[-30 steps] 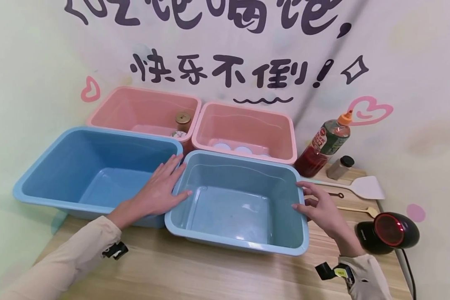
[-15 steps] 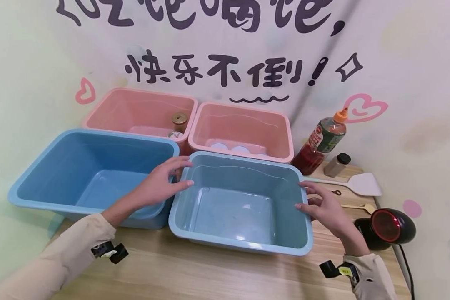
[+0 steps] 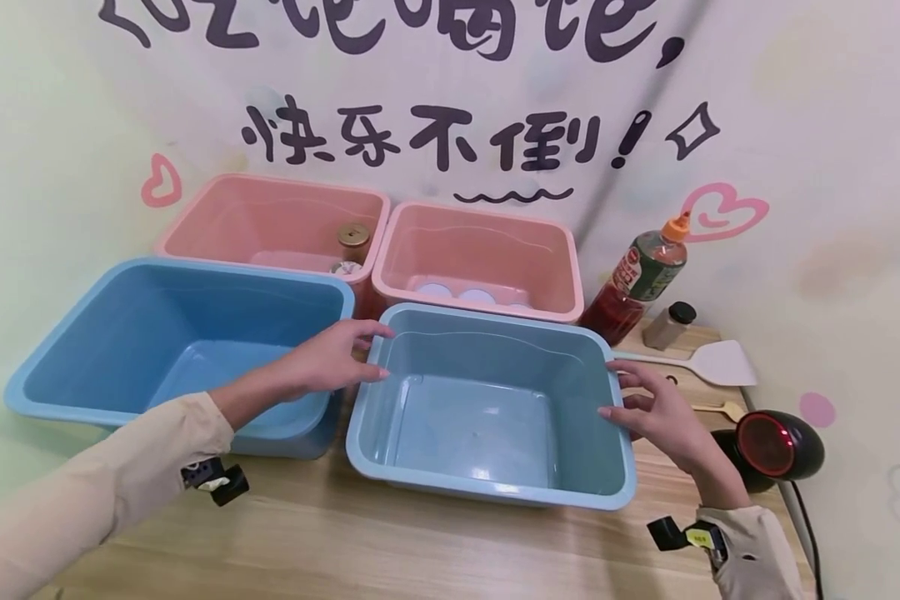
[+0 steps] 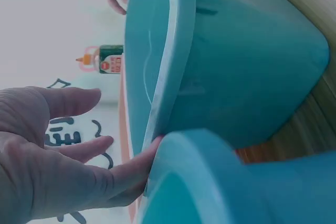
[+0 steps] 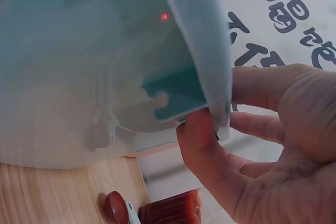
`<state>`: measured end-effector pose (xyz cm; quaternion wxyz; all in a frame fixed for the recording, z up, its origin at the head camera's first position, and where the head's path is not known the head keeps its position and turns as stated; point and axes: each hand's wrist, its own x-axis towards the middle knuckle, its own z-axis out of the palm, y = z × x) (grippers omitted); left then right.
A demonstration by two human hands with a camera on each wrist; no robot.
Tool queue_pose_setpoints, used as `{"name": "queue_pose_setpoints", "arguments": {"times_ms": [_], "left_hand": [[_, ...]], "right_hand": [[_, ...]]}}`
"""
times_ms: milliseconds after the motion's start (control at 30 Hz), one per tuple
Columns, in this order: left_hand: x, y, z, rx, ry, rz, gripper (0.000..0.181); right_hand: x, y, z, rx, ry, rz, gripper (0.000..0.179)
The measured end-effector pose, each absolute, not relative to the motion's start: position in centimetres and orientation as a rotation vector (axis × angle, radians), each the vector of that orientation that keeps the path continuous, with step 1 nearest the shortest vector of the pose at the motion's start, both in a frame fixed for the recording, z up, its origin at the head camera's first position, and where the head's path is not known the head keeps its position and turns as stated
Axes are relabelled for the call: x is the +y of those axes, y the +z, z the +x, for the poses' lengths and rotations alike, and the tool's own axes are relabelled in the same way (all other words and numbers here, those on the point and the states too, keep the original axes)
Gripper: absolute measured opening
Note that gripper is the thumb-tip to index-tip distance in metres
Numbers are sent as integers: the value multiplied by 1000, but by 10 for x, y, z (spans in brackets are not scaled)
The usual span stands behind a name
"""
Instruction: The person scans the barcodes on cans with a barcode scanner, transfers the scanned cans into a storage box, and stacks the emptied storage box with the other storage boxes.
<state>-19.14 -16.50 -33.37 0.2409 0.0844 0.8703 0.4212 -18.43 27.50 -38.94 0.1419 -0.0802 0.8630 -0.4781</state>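
Note:
A light blue plastic bin (image 3: 487, 486) stands on the wooden table, with nothing inside it. My right hand (image 3: 663, 417) holds its right rim; the right wrist view shows a finger curled beneath the rim edge (image 5: 202, 40). At the opposite side my left hand (image 3: 333, 358) is spread, thumb and index finger over the bin's left rim. In the left wrist view the left thumb (image 4: 73, 100) stands apart, while a fingertip lies where the two blue rims meet. A darker blue bin (image 3: 120, 333) stands on the left, partly behind the left forearm.
Behind are two pink bins; the left (image 3: 270, 221) holds a gold-lidded can (image 3: 354, 236), the right (image 3: 487, 242) several white round things. To the right are a red sauce bottle (image 3: 637, 279), a black-lidded shaker (image 3: 669, 327), a white spatula (image 3: 723, 363) and a black device (image 3: 780, 446).
The light blue bin has shifted slightly right, widening the gap from the darker blue bin. My left hand first lay flat over both rims, then lifted and turned, its fingers now bent at the rim.

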Motion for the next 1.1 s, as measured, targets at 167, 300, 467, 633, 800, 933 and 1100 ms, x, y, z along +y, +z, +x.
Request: {"name": "queue_pose_setpoints", "arguments": {"times_ms": [167,300,467,633,800,933,1100], "left_hand": [[-161,-332,-196,2409,1001,216,67],[-154,-332,-195,2501,810,262,68],[-148,-331,-196,2413,833,218,67],[-148,-336,-197,2356,906,193,70],[-154,-348,-192,2287,1085,165,76],[-158,-353,-186,2224,1237,156,77],[-162,-351,-180,2163,1392,152,76]], "right_hand": [[274,-390,-184,2481,-1387,-228,69],[274,-390,-183,2456,-1407,-240,69],[277,-389,-183,2447,-1410,-250,69],[280,-390,-182,2429,-1422,-254,69],[285,-391,-181,2411,-1427,-254,68],[290,-391,-178,2401,-1419,-240,67],[294,-387,-174,2412,-1410,-223,67]]}}
